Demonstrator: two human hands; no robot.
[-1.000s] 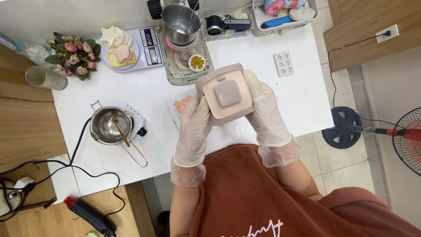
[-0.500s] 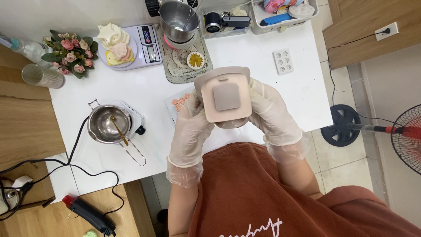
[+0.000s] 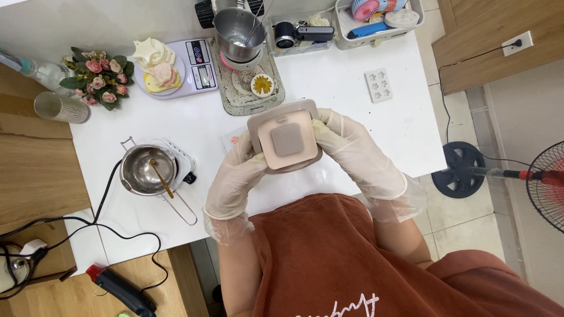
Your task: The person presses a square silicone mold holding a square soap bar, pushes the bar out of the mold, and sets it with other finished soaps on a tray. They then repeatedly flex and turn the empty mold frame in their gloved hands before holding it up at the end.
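Observation:
Both my gloved hands hold a pale pink square silicone mould (image 3: 285,140) up above the white table (image 3: 364,111), its raised square centre facing me. My left hand (image 3: 238,179) grips its left edge and my right hand (image 3: 352,154) grips its right edge. A small card or sheet on the table (image 3: 231,140) shows just past my left fingers, mostly hidden by the mould.
A steel pot with a spoon (image 3: 147,170) sits on a small hot plate at left. Behind are a scale with pastel shapes (image 3: 170,67), a steel pitcher (image 3: 237,29), a flower bunch (image 3: 97,82), a glass (image 3: 59,107), a small white mould (image 3: 379,85) and a floor fan (image 3: 546,182).
The mould and both hands have shifted slightly towards the far side of the table; the grip is the same.

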